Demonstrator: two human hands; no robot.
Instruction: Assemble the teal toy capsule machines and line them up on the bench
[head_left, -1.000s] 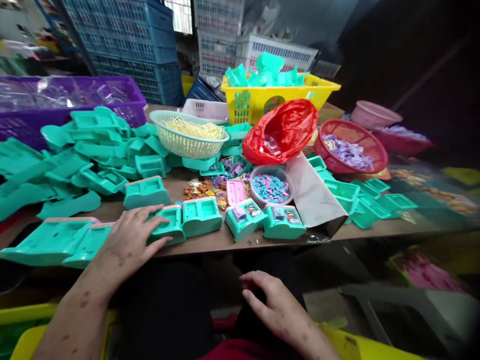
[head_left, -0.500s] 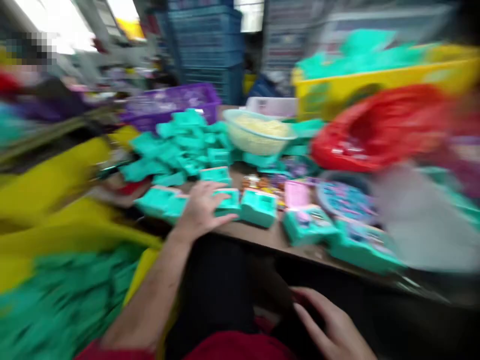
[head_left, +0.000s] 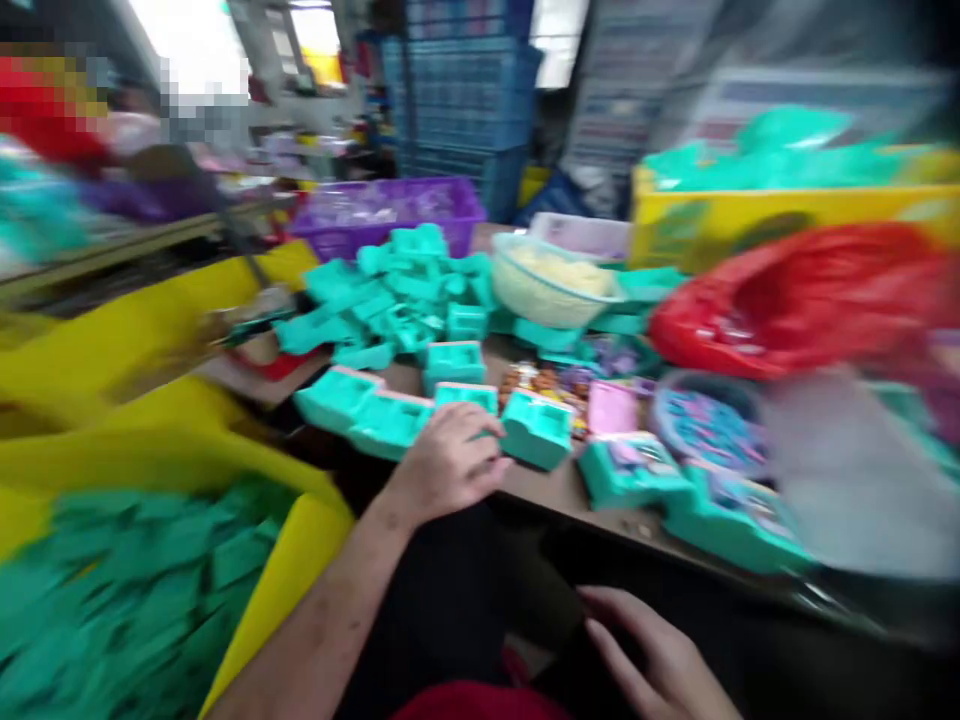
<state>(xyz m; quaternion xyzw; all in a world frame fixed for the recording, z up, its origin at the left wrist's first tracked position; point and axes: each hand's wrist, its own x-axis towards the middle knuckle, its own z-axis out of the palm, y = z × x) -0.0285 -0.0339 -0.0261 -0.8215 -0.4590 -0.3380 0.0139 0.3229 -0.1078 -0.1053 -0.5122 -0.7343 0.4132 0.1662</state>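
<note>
My left hand [head_left: 454, 455] is at the front edge of the table, its fingers loosely bent and slightly apart. It covers the front of a turquoise plastic box [head_left: 466, 397]; whether it touches the box cannot be made out. Just right of its fingertips stands another turquoise box [head_left: 537, 428], and two more turquoise boxes [head_left: 341, 397] sit to its left. Low over my lap, my right hand [head_left: 660, 650] has thumb and fingers apart, with nothing visible between them. Farther right lie turquoise boxes [head_left: 634, 470] with small lilac parts inside, one with a raised pink lid [head_left: 612, 408].
Behind the row are a heap of turquoise parts [head_left: 405, 290], a purple basket [head_left: 315, 238], a pale bowl [head_left: 555, 285], a red bag [head_left: 810, 310] and a tub of blue and pink bits [head_left: 709, 425]. A yellow bin [head_left: 292, 560] of turquoise pieces stands at left.
The view has swung, shifting the table contents right and slightly down. My left hand has moved right along the row and its spread fingers have bent. My right hand stays low.
</note>
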